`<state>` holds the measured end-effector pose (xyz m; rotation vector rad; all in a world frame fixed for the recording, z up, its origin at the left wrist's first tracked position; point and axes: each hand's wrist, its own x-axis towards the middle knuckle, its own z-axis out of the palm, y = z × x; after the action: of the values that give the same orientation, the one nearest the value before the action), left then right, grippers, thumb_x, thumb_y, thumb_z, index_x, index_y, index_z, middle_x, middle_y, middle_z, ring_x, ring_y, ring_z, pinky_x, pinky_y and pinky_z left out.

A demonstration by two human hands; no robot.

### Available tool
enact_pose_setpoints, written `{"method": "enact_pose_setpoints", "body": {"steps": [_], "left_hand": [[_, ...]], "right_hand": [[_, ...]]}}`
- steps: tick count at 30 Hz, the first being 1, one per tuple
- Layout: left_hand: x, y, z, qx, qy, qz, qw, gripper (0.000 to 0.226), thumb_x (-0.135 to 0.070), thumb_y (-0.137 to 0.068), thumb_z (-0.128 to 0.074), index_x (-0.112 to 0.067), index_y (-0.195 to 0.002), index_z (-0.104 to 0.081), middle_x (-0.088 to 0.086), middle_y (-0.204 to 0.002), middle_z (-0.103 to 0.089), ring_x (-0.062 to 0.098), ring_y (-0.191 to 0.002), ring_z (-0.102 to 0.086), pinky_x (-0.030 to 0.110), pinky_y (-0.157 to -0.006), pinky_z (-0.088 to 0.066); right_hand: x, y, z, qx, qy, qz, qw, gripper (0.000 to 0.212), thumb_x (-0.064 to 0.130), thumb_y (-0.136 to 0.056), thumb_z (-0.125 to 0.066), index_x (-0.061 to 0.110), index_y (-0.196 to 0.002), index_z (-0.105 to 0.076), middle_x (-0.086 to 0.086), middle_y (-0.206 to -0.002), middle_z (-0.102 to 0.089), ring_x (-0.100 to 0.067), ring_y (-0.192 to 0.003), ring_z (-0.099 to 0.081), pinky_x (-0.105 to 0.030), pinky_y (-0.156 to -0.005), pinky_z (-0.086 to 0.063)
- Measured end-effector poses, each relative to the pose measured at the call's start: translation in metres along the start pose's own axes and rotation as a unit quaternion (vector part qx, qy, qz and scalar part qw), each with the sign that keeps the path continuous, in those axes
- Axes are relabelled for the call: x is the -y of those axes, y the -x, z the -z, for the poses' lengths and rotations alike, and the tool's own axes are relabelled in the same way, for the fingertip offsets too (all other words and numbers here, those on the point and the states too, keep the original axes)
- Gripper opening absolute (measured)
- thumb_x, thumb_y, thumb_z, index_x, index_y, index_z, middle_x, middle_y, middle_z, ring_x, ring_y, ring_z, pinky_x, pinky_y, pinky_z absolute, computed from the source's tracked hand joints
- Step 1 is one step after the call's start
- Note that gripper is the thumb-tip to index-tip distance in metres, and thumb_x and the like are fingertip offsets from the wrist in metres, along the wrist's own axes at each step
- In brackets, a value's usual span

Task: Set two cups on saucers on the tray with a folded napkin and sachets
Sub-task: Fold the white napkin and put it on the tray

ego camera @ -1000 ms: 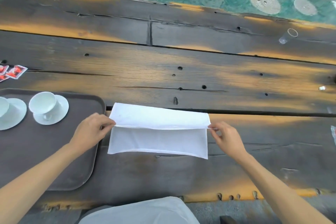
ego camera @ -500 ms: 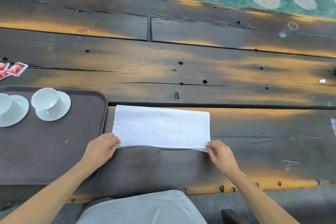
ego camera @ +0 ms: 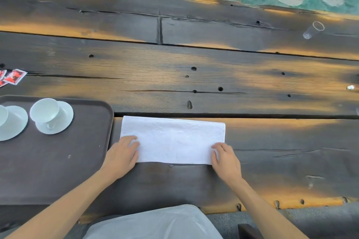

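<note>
napkin [ego camera: 172, 139]: folded, flat on bench [ego camera: 194, 75] near front edge, just right of tray [ego camera: 58, 161]
left hand [ego camera: 121, 154]: flat, fingers together, pressing napkin's front-left corner
right hand [ego camera: 226, 159]: flat, pressing front-right corner
cups [ego camera: 45, 110]: two on saucers [ego camera: 64, 120], tray's back-left
sachets [ego camera: 14, 76]: bench's left edge, off tray

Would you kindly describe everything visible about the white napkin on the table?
The napkin is a white cloth with a faintly crinkled weave, folded into a wide flat rectangle. It lies on the dark wooden table, just right of the brown tray and not on it. The left hand rests on its near left corner and the right hand on its near right corner, both pressing it flat. Nothing else touches it.
</note>
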<state>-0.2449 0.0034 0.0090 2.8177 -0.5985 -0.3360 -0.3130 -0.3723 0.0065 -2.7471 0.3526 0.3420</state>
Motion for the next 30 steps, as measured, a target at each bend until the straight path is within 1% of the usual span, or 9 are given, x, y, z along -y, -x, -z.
{"method": "enact_pose_setpoints", "body": {"steps": [2,4,6,12,16,20,23,27,30], "left_hand": [[-0.009,-0.023,0.002,0.004,0.002,-0.028,1.0,0.046,-0.029,-0.095,-0.042,-0.007,-0.129,-0.063,0.014,-0.144,-0.056,0.035,-0.133,-0.053,0.044,-0.089,-0.056],[-0.019,-0.047,0.0,0.034,-0.005,-0.032,0.999,0.06,-0.036,-0.098,-0.031,-0.008,-0.149,-0.044,0.01,-0.161,-0.036,0.032,-0.149,-0.032,0.046,-0.112,-0.041],[-0.026,-0.068,-0.01,0.054,-0.008,-0.032,0.998,0.064,-0.042,-0.1,-0.023,-0.012,-0.158,-0.026,0.004,-0.168,-0.017,0.028,-0.155,-0.013,0.045,-0.122,-0.023],[-0.015,-0.091,-0.04,0.094,0.008,0.031,0.995,0.077,-0.056,-0.095,-0.003,-0.016,-0.16,-0.002,0.003,-0.169,0.004,0.021,-0.156,0.008,0.044,-0.125,-0.006],[0.019,-0.083,-0.05,0.086,-0.003,0.056,0.995,0.071,-0.057,-0.099,-0.005,-0.02,-0.16,0.003,0.002,-0.169,0.008,0.02,-0.155,0.013,0.045,-0.125,-0.002],[0.027,-0.08,-0.052,0.09,-0.017,0.062,0.994,0.066,-0.054,-0.103,-0.014,-0.025,-0.16,0.003,0.007,-0.169,0.009,0.023,-0.155,0.015,0.039,-0.123,0.009],[0.022,-0.078,-0.053,0.079,-0.007,0.102,0.992,0.065,-0.053,-0.102,-0.016,-0.029,-0.161,-0.002,0.014,-0.169,0.007,0.031,-0.155,0.01,0.045,-0.122,0.007],[0.019,-0.081,-0.05,0.086,0.004,0.122,0.989,0.07,-0.057,-0.1,-0.013,-0.024,-0.161,-0.005,0.015,-0.169,0.005,0.033,-0.155,0.009,0.05,-0.123,0.001],[0.018,-0.084,-0.043,0.086,0.014,0.133,0.987,0.075,-0.056,-0.098,-0.02,-0.016,-0.161,-0.008,0.015,-0.169,0.005,0.032,-0.155,0.008,0.047,-0.123,0.002]], "right_hand": [[0.026,-0.019,-0.003,0.012,-0.006,0.033,0.999,0.04,0.023,-0.1,-0.053,0.016,-0.139,-0.058,-0.003,-0.152,-0.05,-0.023,-0.141,-0.044,-0.039,-0.105,-0.048],[0.056,-0.039,-0.011,0.039,0.003,0.081,0.996,0.053,0.029,-0.102,-0.05,0.014,-0.152,-0.044,-0.009,-0.164,-0.033,-0.027,-0.151,-0.03,-0.039,-0.119,-0.034],[0.085,-0.054,-0.025,0.069,0.025,0.136,0.988,0.061,0.035,-0.104,-0.044,0.015,-0.159,-0.028,-0.008,-0.169,-0.019,-0.026,-0.156,-0.017,-0.041,-0.125,-0.023],[0.118,-0.073,-0.064,0.12,0.052,0.166,0.977,0.065,0.045,-0.106,-0.03,0.023,-0.163,-0.006,0.0,-0.172,0.001,-0.021,-0.158,0.002,-0.045,-0.128,-0.009],[0.069,-0.083,-0.063,0.09,0.078,0.142,0.983,0.066,0.051,-0.106,-0.023,0.025,-0.163,-0.002,0.006,-0.171,0.005,-0.017,-0.158,0.004,-0.045,-0.128,-0.007],[-0.008,-0.085,-0.04,0.059,0.086,0.042,0.994,0.068,0.056,-0.106,-0.016,0.024,-0.163,0.001,0.006,-0.17,0.007,-0.013,-0.157,0.008,-0.043,-0.127,-0.004],[-0.039,-0.087,-0.024,0.08,0.101,0.03,0.991,0.068,0.059,-0.105,-0.011,0.027,-0.162,0.007,0.011,-0.168,0.015,-0.012,-0.155,0.014,-0.044,-0.126,-0.003],[-0.036,-0.091,-0.014,0.076,0.046,0.028,0.996,0.067,0.053,-0.105,-0.03,0.023,-0.162,-0.011,0.005,-0.171,-0.004,-0.019,-0.158,-0.003,-0.045,-0.126,-0.011],[-0.031,-0.094,-0.001,0.03,-0.025,0.004,0.999,0.062,0.043,-0.099,-0.055,0.019,-0.153,-0.036,-0.003,-0.154,-0.04,-0.024,-0.141,-0.036,-0.045,-0.116,-0.038]]}}
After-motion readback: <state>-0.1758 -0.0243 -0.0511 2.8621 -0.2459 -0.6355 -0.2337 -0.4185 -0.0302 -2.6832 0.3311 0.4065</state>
